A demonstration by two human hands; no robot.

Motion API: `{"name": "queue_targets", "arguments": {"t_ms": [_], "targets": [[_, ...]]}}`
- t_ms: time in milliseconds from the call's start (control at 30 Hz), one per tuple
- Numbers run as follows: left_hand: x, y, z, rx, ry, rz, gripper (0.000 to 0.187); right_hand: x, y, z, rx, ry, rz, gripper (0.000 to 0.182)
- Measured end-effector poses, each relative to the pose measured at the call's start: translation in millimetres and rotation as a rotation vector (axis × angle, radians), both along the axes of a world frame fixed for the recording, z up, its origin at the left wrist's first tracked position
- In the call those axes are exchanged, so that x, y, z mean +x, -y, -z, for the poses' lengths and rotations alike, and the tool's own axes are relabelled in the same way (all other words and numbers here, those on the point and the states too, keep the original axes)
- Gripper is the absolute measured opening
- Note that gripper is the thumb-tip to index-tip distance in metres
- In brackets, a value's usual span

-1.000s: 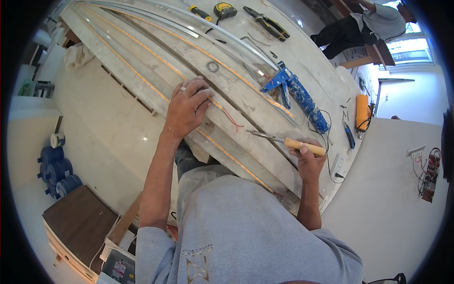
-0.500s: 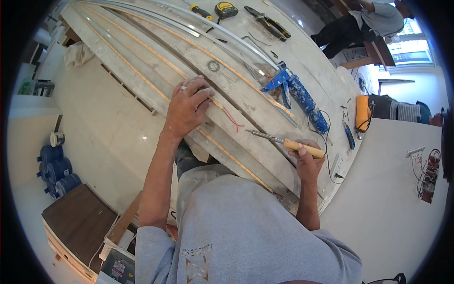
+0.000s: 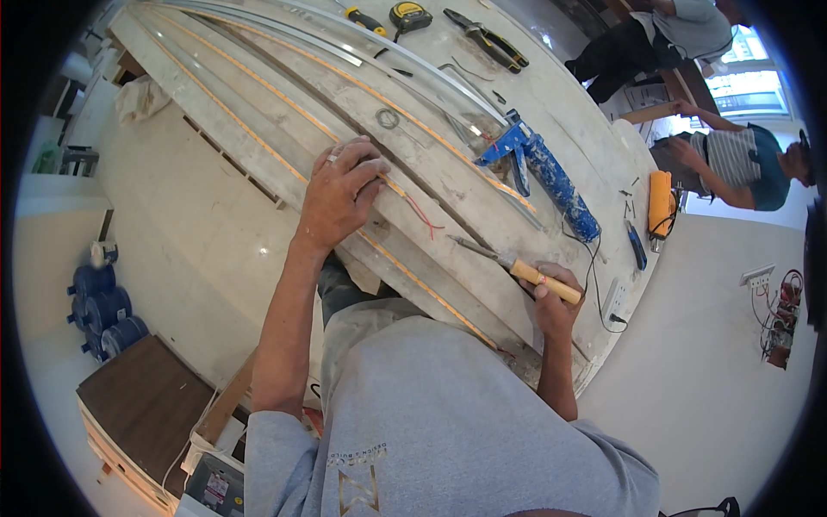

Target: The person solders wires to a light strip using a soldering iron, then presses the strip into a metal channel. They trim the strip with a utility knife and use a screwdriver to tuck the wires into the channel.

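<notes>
My left hand (image 3: 345,191), closed with fingers bent, grips an orange-lit LED strip (image 3: 293,105) near its end. Thin red wires (image 3: 424,217) stick out of that end, beyond my fingertips. Wrapped round the wooden handle of a soldering iron (image 3: 545,281) is my right hand (image 3: 556,302). The iron's metal tip points left, a short way from the free ends of the wires. Another LED strip (image 3: 422,289) runs along the board nearer my body, and a further one (image 3: 405,103) lies beyond. The fingertips of my left hand are partly hidden.
A blue caulking gun (image 3: 551,177), pliers (image 3: 487,41), a tape measure (image 3: 410,17), a utility knife (image 3: 636,247) and an orange tool (image 3: 661,205) lie on the worktable. A power strip (image 3: 614,302) sits at its right edge. Two people (image 3: 732,164) are beyond the table.
My right hand and the soldering iron have shifted slightly left and down; the iron has tilted a little. My left hand stays put. At right, a person has leaned further into view.
</notes>
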State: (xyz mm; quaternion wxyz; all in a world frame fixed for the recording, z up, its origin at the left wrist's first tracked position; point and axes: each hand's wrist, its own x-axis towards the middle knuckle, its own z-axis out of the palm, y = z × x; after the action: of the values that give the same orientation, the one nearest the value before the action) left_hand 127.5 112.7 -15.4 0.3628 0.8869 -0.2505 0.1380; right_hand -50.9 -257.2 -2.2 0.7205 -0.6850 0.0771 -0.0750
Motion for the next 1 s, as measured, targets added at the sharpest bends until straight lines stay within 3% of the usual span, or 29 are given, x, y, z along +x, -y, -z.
{"name": "queue_targets", "arguments": {"t_ms": [67, 367, 767, 1000], "targets": [[0.4, -0.4, 0.2, -0.005, 0.003, 0.001, 0.024, -1.9, 1.2, 2.3, -0.017, 0.015, -0.051, 0.043], [-0.5, -1.6, -0.3, -0.026, -0.010, 0.006, 0.024, -1.6, -2.6, 1.7, 0.283, 0.033, -0.040, 0.036], [0.0, -3.8, 8.0, -0.091, -0.017, 0.016, 0.027, 34.1, -49.9, -1.7, 0.010, 0.111, -0.066, 0.037], [0.9, -4.7, 7.5, -0.103, -0.007, 0.023, 0.029, 44.6, -58.7, -0.6, -0.015, 0.098, -0.103, 0.034]]}}
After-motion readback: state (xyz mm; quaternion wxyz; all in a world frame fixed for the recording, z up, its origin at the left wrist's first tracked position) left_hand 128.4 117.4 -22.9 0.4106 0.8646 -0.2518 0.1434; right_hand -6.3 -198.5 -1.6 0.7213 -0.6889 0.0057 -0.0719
